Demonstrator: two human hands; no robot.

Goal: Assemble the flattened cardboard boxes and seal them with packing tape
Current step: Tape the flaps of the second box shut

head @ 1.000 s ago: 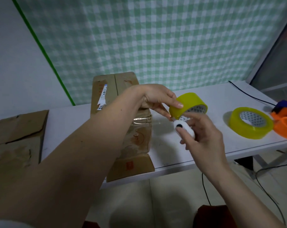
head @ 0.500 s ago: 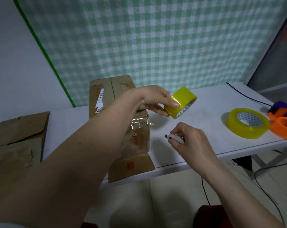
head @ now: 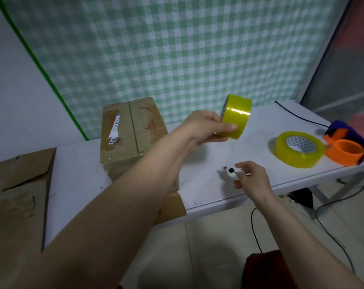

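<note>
Nearest the camera, a dark red stool top shows at the bottom edge, with a black cable hanging over pale floor tiles. The right hand reaches over the front of the white counter, its fingertips pinching a small white cutter with a black dot, which lies on or just above the counter surface. To the left, a flattened cardboard box lies over the counter's end. The left forearm crosses in front of an assembled cardboard box, hiding its near face; the box's top flaps are closed, a torn white label on them, and what is inside cannot be seen. The left hand grips a yellow tape roll held in the air above the counter, right of the box. Further right, a second yellow tape roll lies flat, just beside an orange-and-purple tape dispenser. Behind hangs a green checked curtain.
</note>
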